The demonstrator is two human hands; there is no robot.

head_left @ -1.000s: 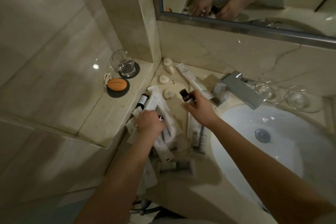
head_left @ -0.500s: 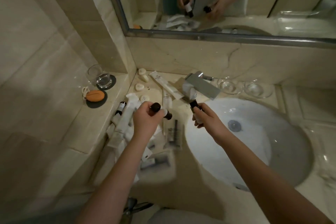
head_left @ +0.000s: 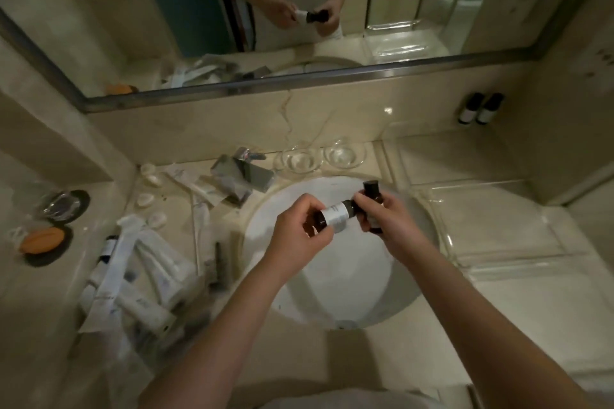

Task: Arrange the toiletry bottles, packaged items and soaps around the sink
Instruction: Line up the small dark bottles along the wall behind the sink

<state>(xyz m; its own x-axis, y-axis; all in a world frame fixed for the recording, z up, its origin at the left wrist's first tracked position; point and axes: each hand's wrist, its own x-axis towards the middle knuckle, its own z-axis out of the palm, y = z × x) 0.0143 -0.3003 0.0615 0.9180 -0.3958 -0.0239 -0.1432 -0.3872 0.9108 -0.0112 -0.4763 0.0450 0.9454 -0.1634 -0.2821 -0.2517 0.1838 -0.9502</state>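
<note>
Over the white sink (head_left: 335, 289) my left hand (head_left: 300, 229) grips a small dark bottle with a white label (head_left: 335, 217), lying sideways. My right hand (head_left: 387, 224) grips a second dark bottle (head_left: 372, 192), held upright, its black cap at the top. The two bottles touch near their caps. A heap of white packaged items and tubes (head_left: 143, 279) lies on the counter left of the sink. Small round soaps (head_left: 156, 219) sit behind the heap. Two more dark bottles (head_left: 478, 108) stand at the back right against the wall.
The chrome tap (head_left: 246, 173) stands behind the sink, with two glass dishes (head_left: 320, 158) beside it. A clear glass tray (head_left: 498, 229) lies right of the sink. On the left ledge are an orange object (head_left: 41, 239) on a dark coaster and a glass (head_left: 56, 204). A mirror hangs above.
Both hands have lifted their bottles off the left counter and carried them right, over the sink, where they came together. The view has swung right, showing the tray and the two far bottles.
</note>
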